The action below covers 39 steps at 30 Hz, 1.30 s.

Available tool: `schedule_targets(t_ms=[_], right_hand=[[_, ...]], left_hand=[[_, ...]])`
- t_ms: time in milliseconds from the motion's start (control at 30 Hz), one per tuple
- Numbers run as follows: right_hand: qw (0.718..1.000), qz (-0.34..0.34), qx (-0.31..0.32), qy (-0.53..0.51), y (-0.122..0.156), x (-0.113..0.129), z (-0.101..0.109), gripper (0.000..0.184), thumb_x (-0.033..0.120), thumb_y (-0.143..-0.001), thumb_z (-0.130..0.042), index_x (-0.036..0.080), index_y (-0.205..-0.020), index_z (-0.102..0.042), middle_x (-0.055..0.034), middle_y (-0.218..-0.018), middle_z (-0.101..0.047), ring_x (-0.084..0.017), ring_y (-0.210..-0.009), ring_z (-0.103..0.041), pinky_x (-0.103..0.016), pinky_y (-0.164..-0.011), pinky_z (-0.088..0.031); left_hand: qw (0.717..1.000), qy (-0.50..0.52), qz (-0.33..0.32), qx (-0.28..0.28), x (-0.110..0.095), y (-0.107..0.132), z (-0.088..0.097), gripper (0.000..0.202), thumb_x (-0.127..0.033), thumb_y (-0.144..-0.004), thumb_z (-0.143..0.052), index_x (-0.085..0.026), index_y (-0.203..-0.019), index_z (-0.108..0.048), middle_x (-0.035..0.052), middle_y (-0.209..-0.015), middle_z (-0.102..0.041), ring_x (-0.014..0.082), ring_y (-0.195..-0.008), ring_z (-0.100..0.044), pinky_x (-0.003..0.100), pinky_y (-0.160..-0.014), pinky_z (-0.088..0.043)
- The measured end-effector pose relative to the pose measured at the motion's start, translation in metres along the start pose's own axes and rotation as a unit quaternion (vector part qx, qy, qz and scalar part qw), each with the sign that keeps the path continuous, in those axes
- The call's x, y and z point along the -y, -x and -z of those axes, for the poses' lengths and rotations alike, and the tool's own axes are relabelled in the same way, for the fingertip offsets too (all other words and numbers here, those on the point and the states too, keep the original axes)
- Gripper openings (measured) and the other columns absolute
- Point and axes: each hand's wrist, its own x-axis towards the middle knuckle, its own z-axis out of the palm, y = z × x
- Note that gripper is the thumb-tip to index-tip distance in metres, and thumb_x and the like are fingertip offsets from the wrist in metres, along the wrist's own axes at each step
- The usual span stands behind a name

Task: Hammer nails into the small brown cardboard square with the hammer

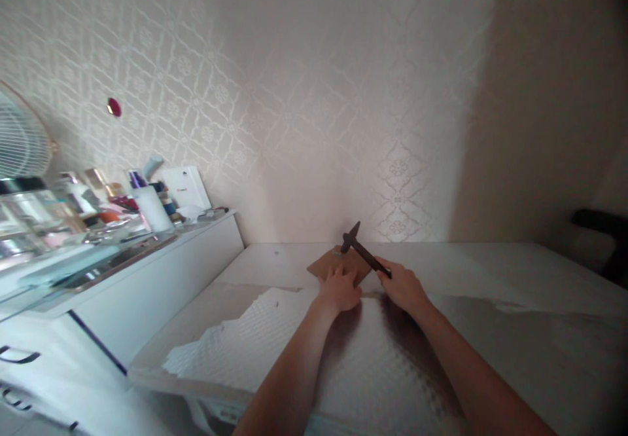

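Note:
My right hand [402, 285] is closed around the handle of a small dark hammer [363, 251]. The hammer's head is over the far part of a brown flat board [322, 265]; whether it touches the board I cannot tell. Pressed on the near part of that board is my left hand [338, 289], its fingers stretched out and spread. By the hammer's striking end lies a small pale piece [337, 251], too small to name. A white textured sheet [275, 325] lies beneath my forearms.
The white tabletop [490, 266] meets a patterned wall at the back. To the left, a white cabinet [161, 272] carries bottles, a white spray bottle [151, 208] and a white box [186, 187]. Part of a fan [22, 135] shows at the far left, a dark object [601, 223] at right.

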Motion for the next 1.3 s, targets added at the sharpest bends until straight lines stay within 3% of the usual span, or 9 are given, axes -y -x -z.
schedule_targets(t_ms=[800, 1033, 1167, 1300], right_hand=[[0.999, 0.007, -0.033, -0.023, 0.004, 0.001, 0.001, 0.044, 0.021, -0.083, -0.047, 0.029, -0.125, -0.055, -0.0038, -0.099, -0.069, -0.022, -0.093, -0.063, -0.028, -0.079, -0.046], [0.999, 0.002, -0.029, -0.028, 0.002, 0.0, 0.002, 0.044, 0.023, -0.085, -0.043, 0.026, -0.128, -0.053, -0.0048, -0.099, -0.069, -0.022, -0.091, -0.063, -0.029, -0.077, -0.046], [0.998, -0.022, -0.059, -0.014, 0.001, -0.003, 0.006, 0.045, 0.025, -0.084, -0.045, 0.026, -0.129, -0.053, -0.0072, -0.106, -0.067, -0.025, -0.096, -0.062, -0.033, -0.08, -0.046], [0.992, -0.094, -0.083, -0.006, 0.003, -0.002, 0.014, 0.047, 0.029, -0.081, -0.046, 0.026, -0.127, -0.054, -0.0103, -0.102, -0.067, -0.028, -0.094, -0.062, -0.036, -0.078, -0.047]], left_hand=[[1.0, 0.003, 0.002, 0.004, 0.0, 0.0, -0.001, 0.055, -0.042, -0.085, -0.034, -0.03, -0.139, -0.03, 0.009, -0.145, -0.028, 0.0354, -0.132, -0.021, 0.058, -0.1, -0.026], [0.999, 0.017, -0.001, -0.028, 0.002, 0.0, -0.001, 0.053, -0.042, -0.085, -0.034, -0.028, -0.137, -0.035, 0.0099, -0.143, -0.033, 0.0332, -0.129, -0.03, 0.053, -0.1, -0.029], [0.991, 0.026, 0.083, -0.106, 0.008, -0.002, 0.002, 0.047, -0.04, -0.089, -0.026, -0.024, -0.129, -0.044, 0.0109, -0.136, -0.043, 0.0282, -0.123, -0.04, 0.044, -0.099, -0.034], [0.969, 0.031, 0.203, -0.138, 0.022, -0.009, 0.0, 0.056, -0.047, -0.089, -0.024, -0.019, -0.138, -0.033, 0.0165, -0.145, -0.029, 0.0322, -0.13, -0.031, 0.048, -0.098, -0.034]])
